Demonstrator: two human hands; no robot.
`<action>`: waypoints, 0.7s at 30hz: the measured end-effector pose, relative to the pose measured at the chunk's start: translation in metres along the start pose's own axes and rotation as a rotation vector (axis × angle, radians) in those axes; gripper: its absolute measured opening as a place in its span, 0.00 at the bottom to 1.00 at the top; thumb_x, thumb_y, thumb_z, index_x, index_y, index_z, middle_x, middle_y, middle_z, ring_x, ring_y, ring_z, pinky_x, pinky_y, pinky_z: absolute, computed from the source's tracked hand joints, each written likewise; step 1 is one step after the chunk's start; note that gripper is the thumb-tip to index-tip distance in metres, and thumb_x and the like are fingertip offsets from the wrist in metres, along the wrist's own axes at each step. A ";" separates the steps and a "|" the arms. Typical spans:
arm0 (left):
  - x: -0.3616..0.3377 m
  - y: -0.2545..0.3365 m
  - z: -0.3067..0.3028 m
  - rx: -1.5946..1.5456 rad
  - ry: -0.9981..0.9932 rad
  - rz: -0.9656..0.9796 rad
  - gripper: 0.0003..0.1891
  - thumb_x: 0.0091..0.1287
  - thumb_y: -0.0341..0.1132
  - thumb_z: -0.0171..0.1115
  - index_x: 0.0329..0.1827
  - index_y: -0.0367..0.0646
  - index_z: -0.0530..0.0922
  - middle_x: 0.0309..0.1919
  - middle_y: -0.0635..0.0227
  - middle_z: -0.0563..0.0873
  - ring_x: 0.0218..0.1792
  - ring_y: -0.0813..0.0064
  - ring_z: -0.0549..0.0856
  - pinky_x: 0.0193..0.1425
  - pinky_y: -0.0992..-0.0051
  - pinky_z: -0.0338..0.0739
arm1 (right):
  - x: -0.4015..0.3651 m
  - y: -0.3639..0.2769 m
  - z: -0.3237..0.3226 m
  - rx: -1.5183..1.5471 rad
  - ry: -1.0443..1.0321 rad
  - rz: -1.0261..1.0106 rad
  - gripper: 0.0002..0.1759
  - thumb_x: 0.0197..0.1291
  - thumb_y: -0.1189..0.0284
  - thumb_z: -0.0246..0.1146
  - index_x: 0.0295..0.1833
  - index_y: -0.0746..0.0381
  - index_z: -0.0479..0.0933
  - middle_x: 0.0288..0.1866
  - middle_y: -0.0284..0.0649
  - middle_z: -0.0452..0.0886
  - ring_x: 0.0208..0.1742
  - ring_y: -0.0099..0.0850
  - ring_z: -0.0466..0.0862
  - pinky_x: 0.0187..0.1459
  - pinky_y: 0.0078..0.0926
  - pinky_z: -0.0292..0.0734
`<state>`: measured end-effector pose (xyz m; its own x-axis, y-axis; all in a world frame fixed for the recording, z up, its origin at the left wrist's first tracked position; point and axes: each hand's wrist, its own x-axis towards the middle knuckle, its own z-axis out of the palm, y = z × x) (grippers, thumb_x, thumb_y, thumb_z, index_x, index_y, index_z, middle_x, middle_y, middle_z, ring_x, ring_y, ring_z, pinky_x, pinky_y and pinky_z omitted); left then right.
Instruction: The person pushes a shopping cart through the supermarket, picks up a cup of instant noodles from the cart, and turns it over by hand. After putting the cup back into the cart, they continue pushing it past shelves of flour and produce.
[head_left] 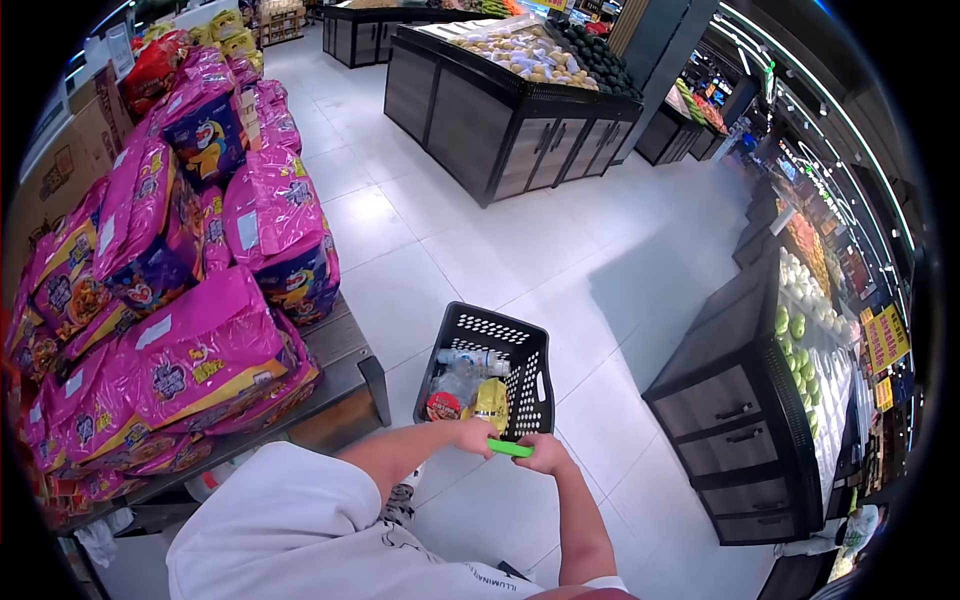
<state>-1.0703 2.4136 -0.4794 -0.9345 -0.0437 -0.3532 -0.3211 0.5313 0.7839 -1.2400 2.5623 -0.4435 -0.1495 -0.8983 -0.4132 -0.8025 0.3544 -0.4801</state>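
A black plastic basket [541,360] with perforated walls is in front of me at the lower centre. Its green handle [511,448] runs between my two hands. My left hand [474,437] is wrapped round the left end of the handle, and my right hand [541,454] grips the right end. Inside the basket lie a clear bottle [474,358], a yellow packet [491,402], a round red-topped container [443,406] and some clear plastic packaging [456,382].
Pink multipacks [200,350] are piled on a shelf at the left. A dark produce stand [480,125] is ahead, and another [730,400] with green produce is at the right. A person [858,528] shows at the lower right edge. Pale tiled floor lies between the stands.
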 end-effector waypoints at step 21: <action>0.091 -0.037 -0.091 -0.102 0.084 0.035 0.24 0.48 0.41 0.68 0.47 0.39 0.79 0.37 0.55 0.84 0.39 0.61 0.83 0.44 0.66 0.76 | 0.132 0.031 -0.099 -0.185 -0.065 -0.114 0.22 0.37 0.54 0.70 0.38 0.54 0.83 0.37 0.39 0.84 0.40 0.40 0.83 0.45 0.34 0.79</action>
<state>-1.1576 2.3126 -0.4939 -0.9537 -0.0999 -0.2838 -0.2979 0.4449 0.8446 -1.3422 2.4290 -0.4362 -0.0194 -0.9092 -0.4159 -0.9051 0.1927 -0.3790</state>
